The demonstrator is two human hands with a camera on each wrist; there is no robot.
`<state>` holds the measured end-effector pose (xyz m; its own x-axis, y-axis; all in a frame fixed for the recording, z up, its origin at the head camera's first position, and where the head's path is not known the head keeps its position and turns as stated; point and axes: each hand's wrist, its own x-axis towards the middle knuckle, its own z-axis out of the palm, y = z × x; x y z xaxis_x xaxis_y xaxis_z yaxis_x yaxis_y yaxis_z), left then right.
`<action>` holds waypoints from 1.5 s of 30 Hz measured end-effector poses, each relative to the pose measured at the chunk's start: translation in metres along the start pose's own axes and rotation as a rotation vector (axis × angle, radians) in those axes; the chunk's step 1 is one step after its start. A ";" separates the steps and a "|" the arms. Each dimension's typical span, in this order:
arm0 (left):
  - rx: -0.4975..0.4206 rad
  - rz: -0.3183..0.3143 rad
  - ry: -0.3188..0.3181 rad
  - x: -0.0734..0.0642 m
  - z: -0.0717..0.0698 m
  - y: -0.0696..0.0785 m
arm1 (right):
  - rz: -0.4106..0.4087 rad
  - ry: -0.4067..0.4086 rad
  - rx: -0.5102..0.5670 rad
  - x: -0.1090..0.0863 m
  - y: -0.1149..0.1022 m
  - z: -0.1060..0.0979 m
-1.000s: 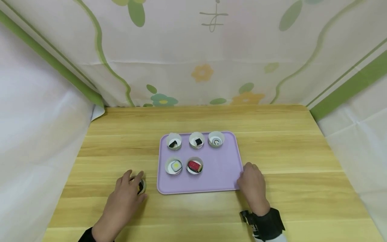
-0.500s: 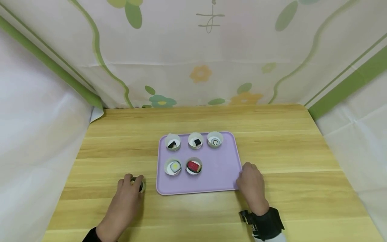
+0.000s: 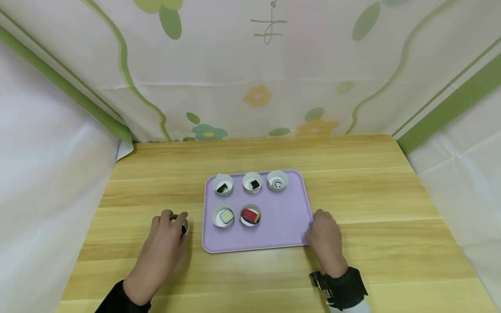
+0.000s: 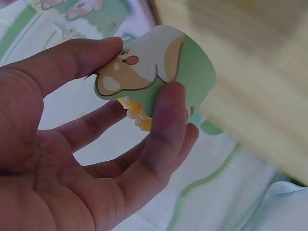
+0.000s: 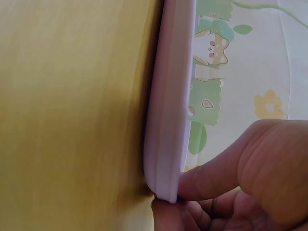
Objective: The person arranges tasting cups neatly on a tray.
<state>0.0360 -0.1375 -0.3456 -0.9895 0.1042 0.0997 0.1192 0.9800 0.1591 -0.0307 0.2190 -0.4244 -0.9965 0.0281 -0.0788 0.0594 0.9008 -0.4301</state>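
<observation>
My left hand (image 3: 158, 250) grips a small paper cup (image 4: 199, 72) by its rim and side, left of the lilac tray (image 3: 283, 213). The left wrist view shows the cup's green wall with a cartoon animal, thumb on one side and fingers on the other. Something orange and bumpy (image 4: 137, 114) shows at the cup's mouth; the rest of its contents is hidden. With thumb and fingers, my right hand (image 3: 326, 243) pinches the tray's near right edge. On the tray, three cups stand at the back, two in front, each holding a small sushi-like piece, one a red-topped piece (image 3: 250, 215).
The tray lies on a wooden table (image 3: 372, 191). A white cloth (image 3: 219, 56) with flowers and green lines hangs behind the table's back edge. More white cloth (image 3: 47, 174) hangs along the left side and the right side.
My left hand has closed round the cup and moved slightly forward with it. My right hand stays at the tray's edge, and the cups on the tray keep their places.
</observation>
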 end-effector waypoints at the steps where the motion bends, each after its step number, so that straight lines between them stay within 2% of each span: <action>1: 0.000 0.011 0.004 0.003 -0.002 0.002 | -0.003 0.003 -0.002 0.000 0.000 0.000; 7: -0.013 0.059 0.008 0.027 -0.012 0.016 | -0.008 0.011 -0.011 0.001 0.000 -0.001; 11: -0.035 0.094 -0.014 0.041 -0.017 0.030 | 0.001 0.007 -0.008 0.001 0.000 -0.002; 19: -0.069 0.207 -0.032 0.063 -0.020 0.070 | 0.006 0.000 -0.011 0.000 0.000 -0.001; 23: -0.105 0.237 -0.071 0.073 -0.018 0.090 | 0.013 -0.008 -0.012 0.000 -0.001 -0.001; 26: -0.123 0.271 -0.091 0.079 -0.015 0.104 | 0.021 -0.017 -0.011 0.000 -0.002 -0.001; 32: -0.144 0.339 -0.083 0.091 -0.001 0.126 | 0.036 -0.029 -0.018 0.000 -0.002 -0.001; 36: -0.144 0.358 -0.124 0.097 0.013 0.138 | 0.036 -0.028 -0.023 -0.001 -0.002 -0.001; 41: -0.072 0.386 -0.168 0.102 0.030 0.153 | 0.035 -0.017 -0.027 0.000 -0.002 0.000; 45: 0.009 0.439 -0.138 0.105 0.045 0.162 | 0.039 -0.026 -0.021 0.000 -0.003 -0.001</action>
<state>-0.0519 0.0403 -0.3537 -0.8473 0.5306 0.0236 0.5291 0.8396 0.1230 -0.0312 0.2166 -0.4223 -0.9916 0.0519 -0.1186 0.0962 0.9083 -0.4071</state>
